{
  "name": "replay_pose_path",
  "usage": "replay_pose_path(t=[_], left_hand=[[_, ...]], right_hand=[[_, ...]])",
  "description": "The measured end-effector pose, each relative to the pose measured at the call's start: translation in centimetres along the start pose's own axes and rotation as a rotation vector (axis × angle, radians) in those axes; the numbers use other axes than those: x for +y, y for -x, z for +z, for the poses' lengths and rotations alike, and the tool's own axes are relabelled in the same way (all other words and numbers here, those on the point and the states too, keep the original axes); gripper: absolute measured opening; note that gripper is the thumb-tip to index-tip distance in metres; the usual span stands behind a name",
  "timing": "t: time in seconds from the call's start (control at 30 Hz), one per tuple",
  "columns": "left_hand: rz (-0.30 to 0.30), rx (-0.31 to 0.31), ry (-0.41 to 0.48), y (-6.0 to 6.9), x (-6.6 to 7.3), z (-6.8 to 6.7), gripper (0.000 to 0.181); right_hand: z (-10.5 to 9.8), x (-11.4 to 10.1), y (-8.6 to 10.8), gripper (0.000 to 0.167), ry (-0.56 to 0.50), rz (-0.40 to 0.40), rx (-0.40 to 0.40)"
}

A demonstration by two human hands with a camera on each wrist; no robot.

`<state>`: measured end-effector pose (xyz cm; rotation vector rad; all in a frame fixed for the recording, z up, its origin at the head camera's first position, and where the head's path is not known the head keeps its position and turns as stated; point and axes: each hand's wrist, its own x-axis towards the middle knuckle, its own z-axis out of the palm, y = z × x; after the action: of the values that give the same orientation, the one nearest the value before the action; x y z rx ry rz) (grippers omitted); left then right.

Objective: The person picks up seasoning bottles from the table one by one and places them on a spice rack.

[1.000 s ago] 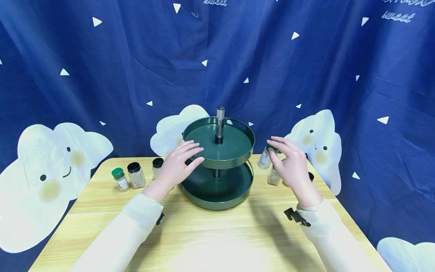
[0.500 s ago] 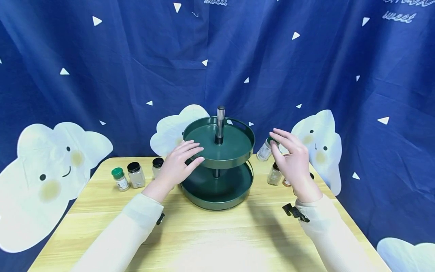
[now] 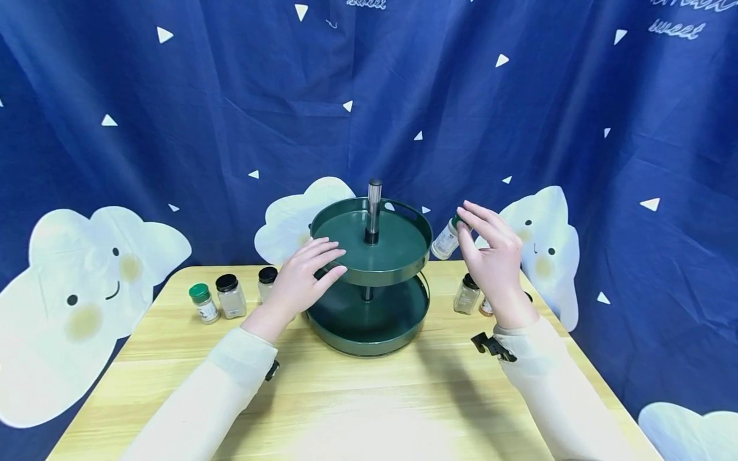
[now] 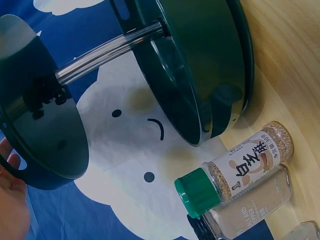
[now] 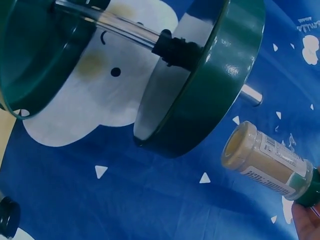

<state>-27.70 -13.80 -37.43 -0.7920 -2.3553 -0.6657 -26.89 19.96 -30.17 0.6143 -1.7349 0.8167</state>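
Pinching the green cap (image 5: 310, 192), the right grip (image 3: 490, 256) holds the jar (image 3: 446, 241) aloft, axis slanting down-left, base just beside the upper tray (image 3: 398, 246); the left grip (image 3: 300, 276), fingers loosely extended, touches its opposite side.

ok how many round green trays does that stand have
2: the upper tray, with the metal post rising from its middle, and the lower tray beneath it, partly hidden by the upper one. No third tray shows.
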Motion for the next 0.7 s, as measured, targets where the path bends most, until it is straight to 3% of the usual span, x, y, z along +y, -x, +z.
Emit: replay_pose_path(t=[0.43, 0.7], left_hand=[[-0.01, -0.011, 0.008, 0.0, 0.1, -0.1, 0.043], [-0.026, -0.02, 0.005, 0.0, 0.1, -0.1, 0.044]], right_hand=[[2.3, 0.4, -0.9, 0.02, -0.041, 0.056, 0.03], [3.6, 1.0, -1.1, 0.018, -0.076, 0.049, 0.052]])
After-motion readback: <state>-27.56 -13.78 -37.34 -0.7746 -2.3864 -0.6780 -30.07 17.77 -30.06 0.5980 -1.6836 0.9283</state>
